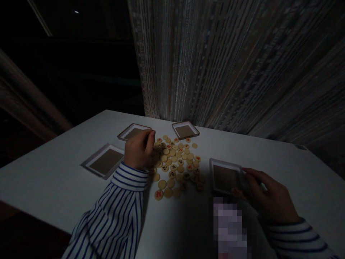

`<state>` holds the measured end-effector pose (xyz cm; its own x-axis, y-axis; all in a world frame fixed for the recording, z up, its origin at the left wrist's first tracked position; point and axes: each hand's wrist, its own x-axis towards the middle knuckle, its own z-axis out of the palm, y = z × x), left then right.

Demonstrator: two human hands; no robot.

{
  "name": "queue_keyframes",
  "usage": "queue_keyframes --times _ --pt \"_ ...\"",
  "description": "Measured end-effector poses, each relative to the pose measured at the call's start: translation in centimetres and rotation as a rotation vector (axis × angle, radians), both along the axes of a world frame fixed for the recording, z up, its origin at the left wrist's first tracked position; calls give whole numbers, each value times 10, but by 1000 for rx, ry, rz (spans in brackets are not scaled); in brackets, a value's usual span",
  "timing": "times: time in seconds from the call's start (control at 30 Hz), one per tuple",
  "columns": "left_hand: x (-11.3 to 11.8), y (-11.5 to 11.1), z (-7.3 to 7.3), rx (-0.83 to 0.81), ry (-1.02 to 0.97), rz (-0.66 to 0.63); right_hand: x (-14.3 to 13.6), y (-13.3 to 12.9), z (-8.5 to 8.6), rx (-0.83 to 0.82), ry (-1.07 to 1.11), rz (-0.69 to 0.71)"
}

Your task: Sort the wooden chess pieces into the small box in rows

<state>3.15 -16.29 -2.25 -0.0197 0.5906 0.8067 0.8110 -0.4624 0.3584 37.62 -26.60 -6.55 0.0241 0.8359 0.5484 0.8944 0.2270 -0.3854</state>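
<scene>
On the smooth white table (81,194), leftmost, a shallow, flat-bottomed left tray (106,162) lies near the left hand (138,149), fingers curled together, contents hidden. Just beside spread round, pale discs (174,167), some marked red or black. Rightward, the right hand (272,196) touches a thin-walled, rectangular right tray (225,176); whether it clamps the rim, I cannot tell.

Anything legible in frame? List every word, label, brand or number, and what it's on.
Nothing legible enough to quote.
Red-marked discs: red characters, too small or blurred to read.
Black-marked discs: black characters, likewise unreadable.
Plain discs: no marks seen on the upward faces.
Trays: no text visible.
</scene>
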Motion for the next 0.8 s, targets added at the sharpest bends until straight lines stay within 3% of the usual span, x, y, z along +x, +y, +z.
queue_keyframes --times 0.13,0.23,0.33,0.53,0.8 --pt "4 4 5 -54 -188 -72 -6 -2 6 -4 -30 43" --pt "6 11 14 -223 -367 -213 -9 -4 11 10 -28 92" --pt "3 16 16 -333 -408 -289 -10 -4 11 27 -19 128" --pt "-10 15 -6 -339 -232 -223 -16 -1 17 8 -23 123" --pt "-20 14 -11 -366 105 -247 -71 37 70 -5 -236 381"
